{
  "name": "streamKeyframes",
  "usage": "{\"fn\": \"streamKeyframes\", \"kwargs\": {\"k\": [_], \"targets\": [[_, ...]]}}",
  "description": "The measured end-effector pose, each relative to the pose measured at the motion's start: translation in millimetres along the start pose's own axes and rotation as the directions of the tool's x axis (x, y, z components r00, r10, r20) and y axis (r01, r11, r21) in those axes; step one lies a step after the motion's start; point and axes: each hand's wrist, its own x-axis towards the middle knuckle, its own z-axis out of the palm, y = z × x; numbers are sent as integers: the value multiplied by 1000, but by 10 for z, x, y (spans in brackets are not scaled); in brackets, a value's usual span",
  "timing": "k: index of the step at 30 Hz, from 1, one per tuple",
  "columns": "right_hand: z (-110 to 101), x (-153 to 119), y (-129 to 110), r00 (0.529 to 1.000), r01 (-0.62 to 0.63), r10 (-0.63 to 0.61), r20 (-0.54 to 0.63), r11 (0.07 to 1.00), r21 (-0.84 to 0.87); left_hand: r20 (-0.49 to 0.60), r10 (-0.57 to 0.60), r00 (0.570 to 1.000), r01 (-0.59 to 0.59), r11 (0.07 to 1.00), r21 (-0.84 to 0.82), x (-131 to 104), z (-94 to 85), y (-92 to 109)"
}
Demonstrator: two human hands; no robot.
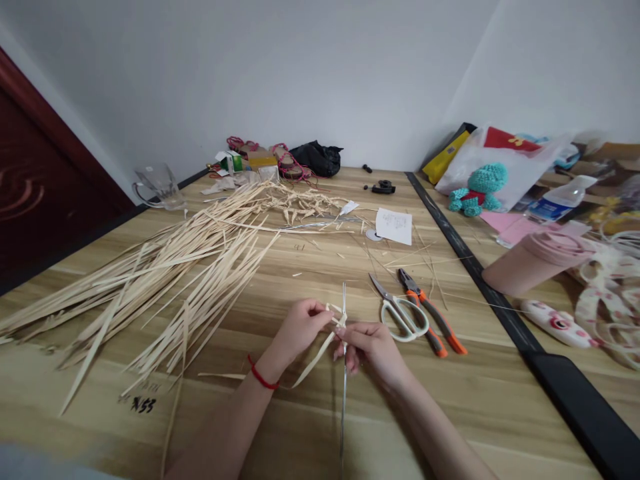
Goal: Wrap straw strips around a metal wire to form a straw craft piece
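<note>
Near the table's front middle, my right hand (pixel 367 347) pinches a thin metal wire (pixel 343 400) that runs roughly upright through the picture. A pale flat straw strip (pixel 316 365) is looped about the wire just above those fingers. My left hand (pixel 306 327), with a red cord at its wrist, is closed on the loop of that strip, left of the wire. The strip's loose tail trails down and left past the left wrist. Fingers partly hide where strip and wire meet. White-handled scissors (pixel 406 320) and orange-grey pliers (pixel 440 323) lie right of my right hand.
Bundles of straw strips (pixel 165 267) spread over the left of the table. A glass mug (pixel 159 187) stands at the far left. Behind lie knotted straw pieces (pixel 300 200) and a paper note (pixel 394 227). At right are a pink cup (pixel 537 261) and a teal crocheted doll (pixel 487 180).
</note>
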Motion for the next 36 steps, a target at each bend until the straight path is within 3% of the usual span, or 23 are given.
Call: {"fn": "streamKeyframes", "kwargs": {"k": [3,8,10,13,16,20,25,32,36], "targets": [[9,-4,1,1000,-8,8,5,1000,-23,-69,107,992,-100,990,99,-19,42,-6],[0,1,-7,1000,-5,5,11,1000,10,93,45,995,-22,974,-227,-10,-68,69],[-12,6,-2,1000,-6,6,9,1000,28,91,155,984,-133,969,-210,-12,-147,104],[-34,13,14,1000,-13,12,19,999,50,165,405,899,-417,908,45,-37,-246,148],[-51,13,21,999,-25,24,27,998,59,302,487,820,-557,801,221,-62,-299,172],[-52,-2,3,998,-45,42,37,997,65,391,455,800,-567,787,244,-46,-327,151],[-40,-22,-6,995,-41,36,93,997,58,363,453,815,-548,805,227,-3,-332,107],[-24,-43,-16,992,-54,49,113,998,45,362,489,794,-570,805,164,3,-340,114],[-22,-57,-30,989,-75,65,131,995,68,378,462,802,-523,849,72,19,-344,94]]}}
